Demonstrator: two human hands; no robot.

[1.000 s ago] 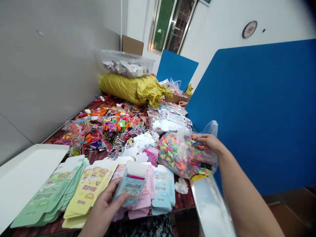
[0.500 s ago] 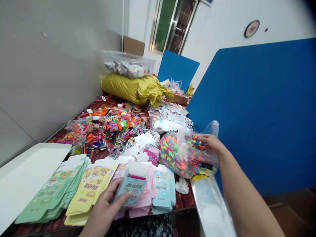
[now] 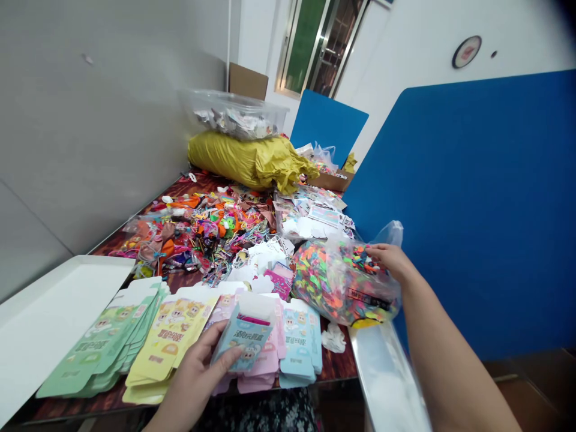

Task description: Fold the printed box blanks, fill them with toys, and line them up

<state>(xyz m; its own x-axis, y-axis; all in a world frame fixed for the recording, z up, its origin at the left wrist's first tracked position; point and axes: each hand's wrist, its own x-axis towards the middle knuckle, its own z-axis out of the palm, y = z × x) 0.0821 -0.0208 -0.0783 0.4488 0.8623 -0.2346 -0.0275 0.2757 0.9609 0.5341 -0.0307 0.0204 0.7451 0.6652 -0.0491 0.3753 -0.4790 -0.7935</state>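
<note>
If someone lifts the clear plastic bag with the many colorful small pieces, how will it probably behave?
The clear plastic bag will probably sag and change shape, since its thin film is wrinkled. The small colorful pieces look loose, so they may slide to the bottom. Its top seems open near the right hand, so tilting might spill some.

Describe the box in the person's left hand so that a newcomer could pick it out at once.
Along the near edge of the table runs a row of pastel cartons. In front of the pink ones, the left hand holds a pale blue box. Unlike the flat blue cartons, it is open, with something magenta showing inside.
</note>
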